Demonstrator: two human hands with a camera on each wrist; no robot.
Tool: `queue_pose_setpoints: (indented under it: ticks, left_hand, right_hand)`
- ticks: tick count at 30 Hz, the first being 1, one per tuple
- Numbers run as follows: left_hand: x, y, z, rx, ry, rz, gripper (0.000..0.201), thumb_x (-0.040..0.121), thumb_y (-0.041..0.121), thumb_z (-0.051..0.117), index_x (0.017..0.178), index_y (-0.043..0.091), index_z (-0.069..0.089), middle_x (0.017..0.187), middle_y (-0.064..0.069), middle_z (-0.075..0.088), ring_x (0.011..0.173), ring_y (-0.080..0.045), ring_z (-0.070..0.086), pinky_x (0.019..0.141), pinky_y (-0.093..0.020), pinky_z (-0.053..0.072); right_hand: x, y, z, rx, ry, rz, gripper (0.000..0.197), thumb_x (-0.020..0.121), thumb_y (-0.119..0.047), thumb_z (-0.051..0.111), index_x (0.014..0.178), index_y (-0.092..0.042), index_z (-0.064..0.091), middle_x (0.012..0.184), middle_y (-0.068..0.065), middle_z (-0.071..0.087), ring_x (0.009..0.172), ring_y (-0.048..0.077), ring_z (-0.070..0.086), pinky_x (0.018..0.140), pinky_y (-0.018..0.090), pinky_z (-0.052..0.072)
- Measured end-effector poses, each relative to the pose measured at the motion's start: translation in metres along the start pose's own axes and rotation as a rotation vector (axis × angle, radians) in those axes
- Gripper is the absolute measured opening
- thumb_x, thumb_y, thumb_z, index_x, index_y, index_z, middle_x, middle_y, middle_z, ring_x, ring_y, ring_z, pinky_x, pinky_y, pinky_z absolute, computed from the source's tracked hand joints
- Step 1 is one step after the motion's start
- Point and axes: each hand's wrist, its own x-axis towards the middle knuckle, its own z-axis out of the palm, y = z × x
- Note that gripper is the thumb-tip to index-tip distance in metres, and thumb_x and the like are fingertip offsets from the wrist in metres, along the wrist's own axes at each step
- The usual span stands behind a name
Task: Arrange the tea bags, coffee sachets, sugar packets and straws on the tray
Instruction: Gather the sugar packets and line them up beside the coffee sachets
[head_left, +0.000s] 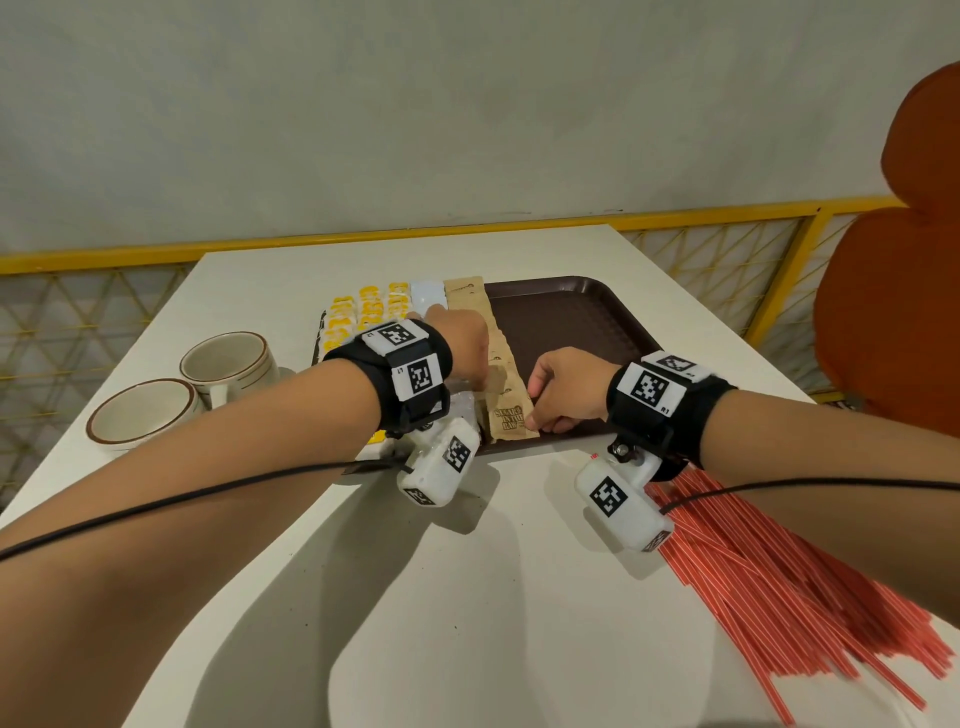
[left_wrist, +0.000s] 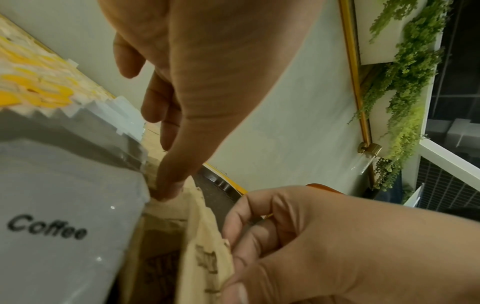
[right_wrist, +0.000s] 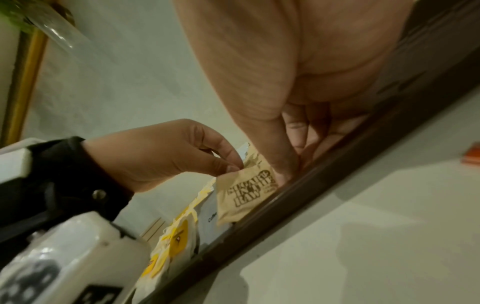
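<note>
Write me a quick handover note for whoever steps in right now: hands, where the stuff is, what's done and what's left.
Left hand: fingertips pinch the left edge of the nearest brown sugar packet.
Right hand: grip on the same packet's right edge, setting it at the near end of the sugar row.
Tray: yellow tea bags in rows at the left, white coffee sachets next, then the sugar row; the right part is bare.
Straws: a loose red pile on the table, right of the tray.
Done: tea, coffee, most sugar.
Left: settle this packet, then move the straws onto the tray.
</note>
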Motion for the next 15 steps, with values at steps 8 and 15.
queue_pose_setpoints:
  ticks: [8,15]
  left_hand:
    - [-0.001,-0.002,-0.012,-0.131,-0.103,0.073,0.018,0.075,0.026,0.077,0.090,0.016,0.076,0.094,0.002,0.072,0.095,-0.016,0.065,0.080,-0.028,0.053]
    - [-0.009,0.009,-0.010,0.094,-0.116,0.128,0.025,0.086,0.030,0.066,0.106,0.015,0.071,0.106,-0.001,0.069,0.098,-0.019,0.060,0.063,-0.023,0.038]
  right_hand:
    - [-0.001,0.002,-0.007,0.095,0.011,0.012,0.025,0.076,0.006,0.075,0.083,-0.009,0.056,0.089,0.018,0.070,0.073,0.021,0.068,0.078,0.036,0.059]
    - [-0.001,0.005,-0.008,0.149,-0.002,0.035,0.023,0.076,0.008,0.074,0.081,-0.008,0.057,0.079,0.016,0.069,0.067,0.020,0.066,0.080,0.036,0.057]
